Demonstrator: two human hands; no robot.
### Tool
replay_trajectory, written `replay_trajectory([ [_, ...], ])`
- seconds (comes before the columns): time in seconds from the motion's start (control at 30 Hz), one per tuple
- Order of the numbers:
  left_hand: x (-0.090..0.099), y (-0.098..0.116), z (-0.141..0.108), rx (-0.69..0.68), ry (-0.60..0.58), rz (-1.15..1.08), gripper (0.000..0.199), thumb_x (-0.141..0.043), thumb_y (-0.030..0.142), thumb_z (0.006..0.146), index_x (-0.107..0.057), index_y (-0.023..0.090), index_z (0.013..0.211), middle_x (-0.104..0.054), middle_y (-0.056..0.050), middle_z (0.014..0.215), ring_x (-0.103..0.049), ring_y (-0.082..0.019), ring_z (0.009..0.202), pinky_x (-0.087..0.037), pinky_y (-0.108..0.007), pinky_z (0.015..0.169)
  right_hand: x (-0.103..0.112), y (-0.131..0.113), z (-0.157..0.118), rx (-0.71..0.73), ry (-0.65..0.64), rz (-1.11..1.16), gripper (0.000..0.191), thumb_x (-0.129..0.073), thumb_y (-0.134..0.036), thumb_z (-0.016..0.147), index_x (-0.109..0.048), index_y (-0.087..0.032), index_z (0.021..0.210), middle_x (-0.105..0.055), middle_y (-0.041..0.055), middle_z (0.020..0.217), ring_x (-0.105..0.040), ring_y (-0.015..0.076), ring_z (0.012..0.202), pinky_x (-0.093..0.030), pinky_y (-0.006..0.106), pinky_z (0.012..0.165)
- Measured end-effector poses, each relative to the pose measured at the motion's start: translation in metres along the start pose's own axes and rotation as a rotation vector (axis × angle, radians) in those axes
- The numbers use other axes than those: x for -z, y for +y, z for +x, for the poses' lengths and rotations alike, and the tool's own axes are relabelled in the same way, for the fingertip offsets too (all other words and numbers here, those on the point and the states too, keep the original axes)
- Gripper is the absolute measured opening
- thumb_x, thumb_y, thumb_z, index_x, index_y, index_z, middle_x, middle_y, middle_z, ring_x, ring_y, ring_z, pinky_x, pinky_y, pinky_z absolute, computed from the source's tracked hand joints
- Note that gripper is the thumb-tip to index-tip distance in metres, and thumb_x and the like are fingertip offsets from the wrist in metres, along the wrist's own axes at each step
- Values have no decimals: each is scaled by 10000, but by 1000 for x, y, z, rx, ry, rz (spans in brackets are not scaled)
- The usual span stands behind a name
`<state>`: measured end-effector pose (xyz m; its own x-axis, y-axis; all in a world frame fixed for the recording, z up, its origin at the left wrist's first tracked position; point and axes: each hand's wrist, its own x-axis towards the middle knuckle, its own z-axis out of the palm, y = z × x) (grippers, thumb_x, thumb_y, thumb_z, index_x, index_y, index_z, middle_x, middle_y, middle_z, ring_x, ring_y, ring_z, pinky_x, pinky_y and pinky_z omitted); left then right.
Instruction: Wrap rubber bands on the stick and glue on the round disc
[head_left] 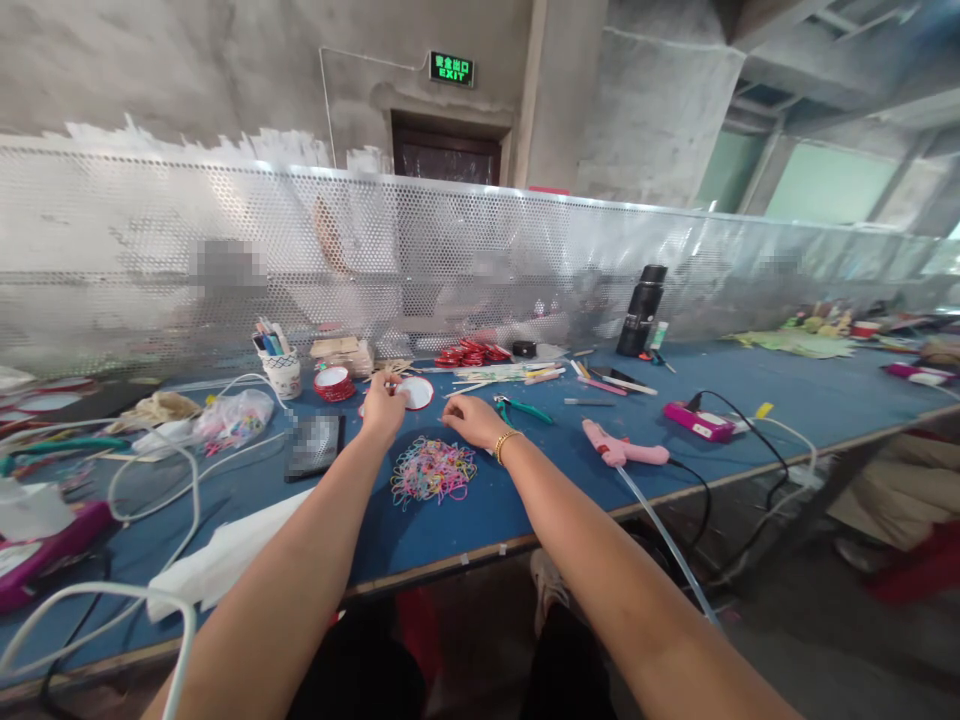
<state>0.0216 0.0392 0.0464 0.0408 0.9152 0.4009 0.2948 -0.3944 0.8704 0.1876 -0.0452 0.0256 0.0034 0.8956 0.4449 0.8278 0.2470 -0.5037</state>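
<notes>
My left hand [385, 405] pinches the left edge of a round white disc with a red rim [418, 393], just above the blue table. Beside the disc, my right hand [471, 418] has its fingers curled downward near the tabletop; whether something small is between the fingertips is too small to tell. A gold bracelet [504, 445] circles the right wrist. Directly in front of me lies a pile of colourful looped cords [433, 470], below and between both hands. Teal-handled pliers [525, 409] rest just right of my right hand.
A pink glue gun [625, 446] lies on the right, a phone [314, 447] on the left. Stacked red-rimmed discs [334, 384], a pen cup [281, 366], red pieces [471, 353] and a black bottle [643, 312] stand along the back. White cables [196, 480] loop at the left.
</notes>
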Motion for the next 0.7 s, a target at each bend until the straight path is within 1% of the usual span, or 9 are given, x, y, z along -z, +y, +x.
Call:
replay_trajectory([
  [0.07, 1, -1, 0, -67, -21, 50, 180, -567, 114, 697, -636, 177, 851, -596, 16, 684, -504, -107, 583, -378, -203, 567, -1, 1, 0, -8, 10, 85, 21, -634, -201, 792, -633, -185, 807, -653, 1, 774, -565, 116, 686, -410, 229, 659],
  [0.1, 1, -1, 0, -102, -37, 72, 148, -556, 107, 704, -650, 169, 800, -616, 4, 696, -529, -119, 618, -396, -214, 597, -1, 1, 0, -13, 19, 133, 58, -643, -187, 777, -629, -185, 833, -654, -2, 782, -573, 115, 692, -423, 231, 670],
  [0.17, 2, 0, 0, -144, -69, 109, 163, -537, 97, 716, -681, 161, 757, -665, -20, 750, -576, -145, 692, -431, -240, 665, -1, 1, -1, -18, 43, 226, 142, -652, -161, 753, -619, -184, 889, -656, -6, 792, -592, 116, 710, -451, 240, 697],
  [0.27, 4, 1, -1, -161, -127, 156, 232, -527, 105, 742, -725, 169, 845, -712, -38, 849, -625, -175, 783, -459, -272, 743, -1, -1, -1, -22, 64, 344, 193, -657, -139, 728, -611, -181, 910, -657, -9, 764, -618, 123, 718, -482, 255, 717],
  [0.33, 4, 3, -1, -165, -150, 204, 242, -553, 138, 751, -734, 181, 906, -723, -41, 895, -638, -187, 815, -467, -282, 766, -1, -4, -1, -37, 74, 440, 201, -659, -138, 717, -603, -178, 905, -657, -10, 738, -632, 127, 696, -498, 258, 701],
  [0.43, 5, 5, -3, -172, -165, 274, 224, -625, 207, 733, -740, 198, 925, -729, -37, 920, -644, -195, 828, -472, -281, 773, 1, -8, -1, -56, 95, 573, 165, -656, -158, 719, -595, -174, 872, -651, -13, 694, -634, 123, 629, -511, 257, 662],
  [0.5, 3, 7, -5, -187, -183, 303, 209, -658, 241, 717, -746, 207, 904, -731, -34, 906, -644, -196, 819, -472, -278, 761, 2, -9, 0, -54, 122, 610, 125, -653, -174, 718, -603, -171, 833, -645, -12, 676, -627, 119, 605, -512, 255, 651],
  [0.6, 0, 9, -8, -239, -234, 317, 178, -676, 250, 711, -753, 204, 865, -725, -37, 871, -636, -188, 779, -466, -275, 726, 3, -8, 2, -49, 168, 614, 98, -656, -216, 716, -612, -168, 790, -638, -10, 669, -621, 119, 607, -510, 252, 650],
  [0.7, -2, 12, -12, -286, -282, 324, 168, -684, 258, 712, -757, 198, 850, -709, -32, 818, -609, -170, 720, -448, -266, 673, 2, -6, 3, -53, 216, 566, 143, -661, -293, 722, -610, -172, 778, -633, -12, 673, -609, 120, 622, -498, 242, 642],
])
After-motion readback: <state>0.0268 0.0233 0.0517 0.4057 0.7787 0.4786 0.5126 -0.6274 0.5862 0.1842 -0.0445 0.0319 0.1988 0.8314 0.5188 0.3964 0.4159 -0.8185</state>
